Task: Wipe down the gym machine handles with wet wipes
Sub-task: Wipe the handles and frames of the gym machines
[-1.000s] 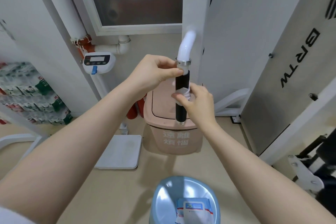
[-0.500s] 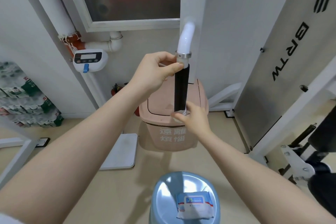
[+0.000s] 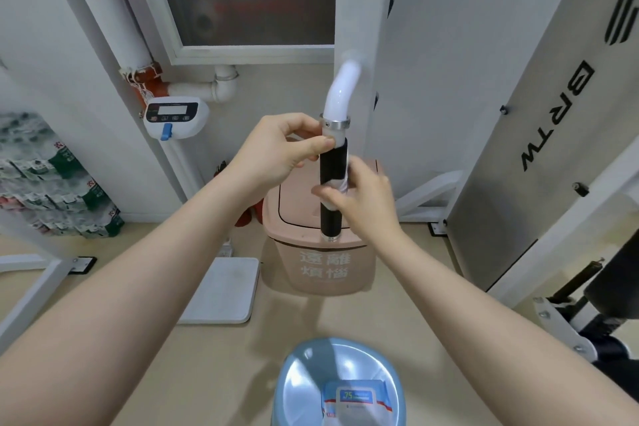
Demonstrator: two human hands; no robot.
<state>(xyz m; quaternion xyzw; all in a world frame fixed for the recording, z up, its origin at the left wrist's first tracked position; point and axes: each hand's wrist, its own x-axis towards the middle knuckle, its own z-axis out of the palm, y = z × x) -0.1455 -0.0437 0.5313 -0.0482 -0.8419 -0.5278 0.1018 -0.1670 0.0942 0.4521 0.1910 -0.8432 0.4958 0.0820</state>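
Seen from the head camera, the black foam handle [image 3: 332, 197] hangs upright at centre, under a metal collar [image 3: 334, 123] and a curved white tube [image 3: 342, 90]. The left hand [image 3: 280, 152] pinches the handle's top just below the collar, thumb and fingers curled round it. The right hand [image 3: 359, 199] grips a white wet wipe [image 3: 337, 185] wrapped around the handle's middle. Behind stands a pink lidded bin [image 3: 318, 252]. Near the bottom edge, a wet-wipe pack [image 3: 356, 403] lies on a blue stool [image 3: 301, 377].
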